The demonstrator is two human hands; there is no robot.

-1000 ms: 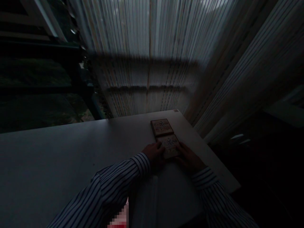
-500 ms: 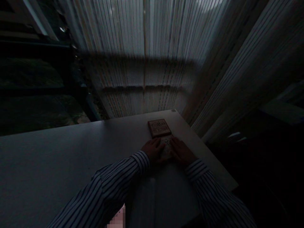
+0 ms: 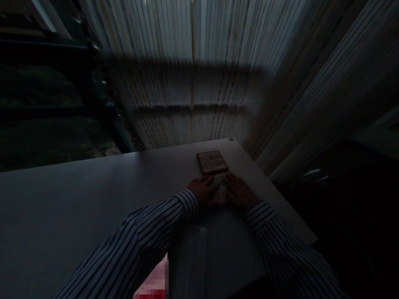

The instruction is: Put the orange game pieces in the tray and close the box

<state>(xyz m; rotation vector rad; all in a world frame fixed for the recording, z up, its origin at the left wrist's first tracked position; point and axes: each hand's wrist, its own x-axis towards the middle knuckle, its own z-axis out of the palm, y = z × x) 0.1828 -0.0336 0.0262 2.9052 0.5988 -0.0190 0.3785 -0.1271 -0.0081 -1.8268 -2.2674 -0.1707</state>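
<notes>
In the dim head view, my left hand (image 3: 203, 190) lies on the left side of a pale flat piece (image 3: 222, 192) with dark marks, its fingers stretched out. My right hand (image 3: 241, 192) rests on the right side of the same piece, fingers extended and laid flat. Both palms partly cover it, so its outline and exact kind stay unclear. Just beyond my fingertips is a square, brown-edged panel (image 3: 212, 162) with dark marks on its lighter face. The near edge of that panel is close to the pale piece; whether they touch is hard to see.
A white table (image 3: 77, 195) carries everything, its right edge dropping into darkness. A long, translucent strip-like thing (image 3: 199, 253) lies nearer my body between my forearms. Striped curtains (image 3: 193, 83) hang behind the table, and a dark railing (image 3: 46, 112) stands at the left.
The whole view has shifted slightly, with the table and hands appearing a little higher. Both hands stay on the pale piece, nearly unmoved relative to it.
</notes>
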